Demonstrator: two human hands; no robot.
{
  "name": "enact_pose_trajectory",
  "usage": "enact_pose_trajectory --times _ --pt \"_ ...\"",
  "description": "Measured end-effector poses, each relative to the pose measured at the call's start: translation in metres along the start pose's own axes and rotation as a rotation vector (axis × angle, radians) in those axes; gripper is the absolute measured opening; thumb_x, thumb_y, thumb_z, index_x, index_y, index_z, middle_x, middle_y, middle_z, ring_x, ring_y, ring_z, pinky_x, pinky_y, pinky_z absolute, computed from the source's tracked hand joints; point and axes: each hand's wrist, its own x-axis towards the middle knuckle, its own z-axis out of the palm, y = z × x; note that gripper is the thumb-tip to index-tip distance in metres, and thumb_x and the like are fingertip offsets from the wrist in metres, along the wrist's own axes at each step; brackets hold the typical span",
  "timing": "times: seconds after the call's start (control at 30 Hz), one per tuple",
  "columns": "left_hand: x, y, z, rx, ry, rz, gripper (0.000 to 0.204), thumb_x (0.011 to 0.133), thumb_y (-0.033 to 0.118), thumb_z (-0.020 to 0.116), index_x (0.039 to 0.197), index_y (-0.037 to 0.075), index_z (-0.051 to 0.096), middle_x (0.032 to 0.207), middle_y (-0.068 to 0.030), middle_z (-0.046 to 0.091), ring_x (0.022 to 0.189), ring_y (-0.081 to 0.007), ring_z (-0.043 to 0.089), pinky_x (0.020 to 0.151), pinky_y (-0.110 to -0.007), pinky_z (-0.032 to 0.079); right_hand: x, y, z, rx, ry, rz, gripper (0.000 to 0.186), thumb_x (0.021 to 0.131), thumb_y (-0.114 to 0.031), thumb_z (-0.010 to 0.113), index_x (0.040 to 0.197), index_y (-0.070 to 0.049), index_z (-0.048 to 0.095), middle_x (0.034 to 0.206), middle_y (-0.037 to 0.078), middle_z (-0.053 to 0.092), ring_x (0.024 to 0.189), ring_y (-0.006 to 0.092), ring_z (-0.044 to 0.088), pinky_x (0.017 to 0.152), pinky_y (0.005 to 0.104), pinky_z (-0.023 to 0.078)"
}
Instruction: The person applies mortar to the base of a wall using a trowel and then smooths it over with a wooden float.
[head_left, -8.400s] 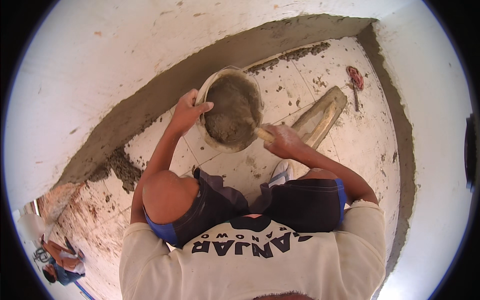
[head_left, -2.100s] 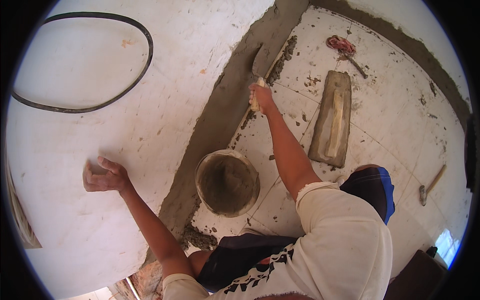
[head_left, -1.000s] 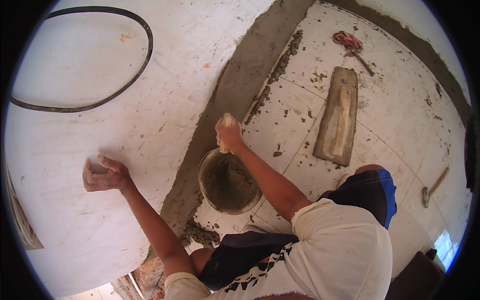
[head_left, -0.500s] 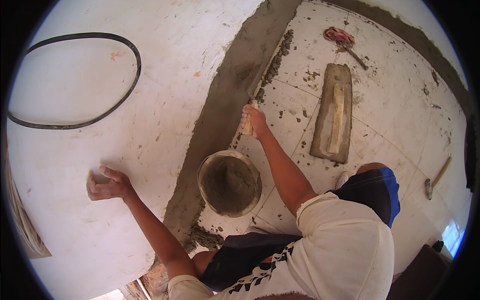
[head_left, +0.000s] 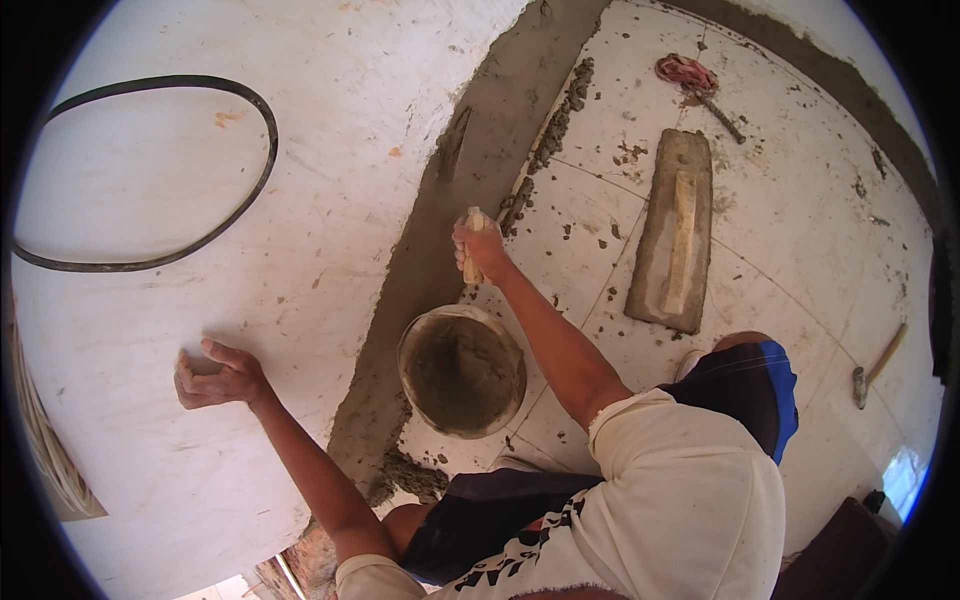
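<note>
Head view, taken by a wide fisheye lens from above the person's shoulders, facing steeply downward and forward. The pale shirt [head_left: 690,470], nearest the lens, looms large along the lower edge; the forearms [head_left: 315,465] reach away from it. The left hand [head_left: 220,375] and right hand [head_left: 480,248] both fall within view, at a middle range. The bucket [head_left: 462,415] appears near the centre, seen from above into its mouth. The white wall [head_left: 310,180] occupies the left side, the tiled floor [head_left: 780,290] the right, their junction running obliquely. Straight edges bow toward the dark circular rim.
</note>
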Motion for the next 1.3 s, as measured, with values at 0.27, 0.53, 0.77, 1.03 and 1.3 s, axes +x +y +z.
enact_pose_trajectory --times 0.27,0.53,0.77,1.03,1.3 --pt "0.002 0.004 -0.002 0.003 -0.009 0.007 0.038 0.098 0.041 0.058 0.11 0.004 0.054 0.11 -0.0089 0.058 0.105 -0.0277 0.046 0.089 -0.042 0.041 -0.04 0.005 0.022 0.177 -0.175 0.088 0.011 0.083 -0.007 0.062 0.091 -0.008 0.054 0.064 0.002 0.052 0.046 0.0128 0.052 0.042 0.0308 0.046" --pt "0.0 -0.001 -0.001 -0.009 -0.041 0.033 0.041 0.098 0.042 0.059 0.114 0.005 0.051 0.113 -0.0086 0.057 0.108 -0.0276 0.044 0.092 -0.043 0.038 -0.022 -0.035 -0.024 0.457 -0.328 0.152 0.015 0.086 -0.011 0.059 0.1 -0.008 0.054 0.066 0.0 0.049 0.05 0.0114 0.049 0.045 0.0295 0.045" --pt "0.001 -0.002 0.001 0.014 -0.039 0.052 0.045 0.097 0.045 0.059 0.118 0.006 0.049 0.119 -0.0094 0.053 0.111 -0.0281 0.042 0.093 -0.044 0.036 0.048 -0.09 -0.103 0.394 -0.001 0.031 0.009 0.088 -0.013 0.059 0.095 -0.009 0.055 0.067 0.0 0.05 0.053 0.0123 0.05 0.048 0.0306 0.047" --pt "-0.005 0.007 0.004 0.115 -0.057 0.047 0.049 0.097 0.05 0.058 0.118 0.008 0.048 0.117 -0.0087 0.054 0.111 -0.0285 0.044 0.09 -0.045 0.036 0.108 -0.119 -0.108 0.073 0.204 0.008 0.015 0.089 -0.018 0.064 0.084 -0.006 0.057 0.069 0.004 0.055 0.054 0.0155 0.055 0.049 0.0341 0.05" --pt "-0.002 0.002 0.0 0.171 -0.088 0.08 0.047 0.097 0.045 0.059 0.12 0.005 0.047 0.118 -0.0102 0.053 0.111 -0.0287 0.041 0.09 -0.044 0.035 0.058 -0.117 -0.023 -0.14 0.154 -0.063 0.01 0.085 -0.011 0.064 0.085 -0.006 0.055 0.067 0.004 0.055 0.051 0.0141 0.054 0.045 0.032 0.049"
